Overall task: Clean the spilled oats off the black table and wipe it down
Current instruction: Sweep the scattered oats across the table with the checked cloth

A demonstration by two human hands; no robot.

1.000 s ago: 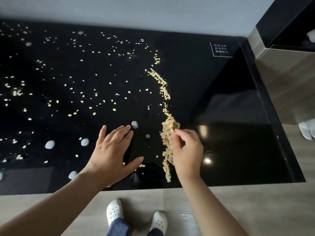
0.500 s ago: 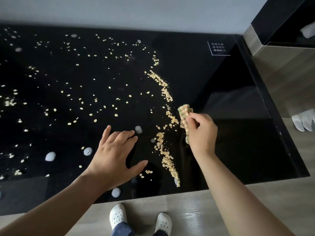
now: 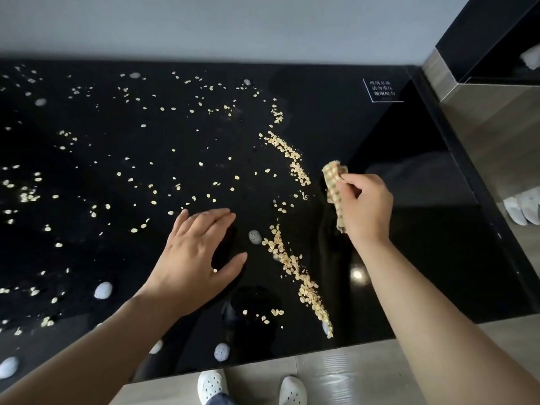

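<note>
Pale oats (image 3: 295, 267) lie in a swept ridge running from the near edge of the glossy black table (image 3: 409, 229) up to its middle, with many loose flakes scattered over the left half. My right hand (image 3: 365, 209) holds a checked yellow-green cloth (image 3: 334, 188) just right of the ridge, close over the table. My left hand (image 3: 195, 258) rests flat on the table left of the ridge, fingers spread and holding nothing.
Several pale round spots (image 3: 103, 290) show on the glossy top. A white label (image 3: 382, 89) with print sits at the far right corner. A steel and black cabinet (image 3: 491, 112) stands to the right. My white shoes (image 3: 211, 387) are on the wood floor below the near edge.
My right hand has carried the cloth from the near part of the ridge away from me and to the right. The left hand has stayed flat in place.
</note>
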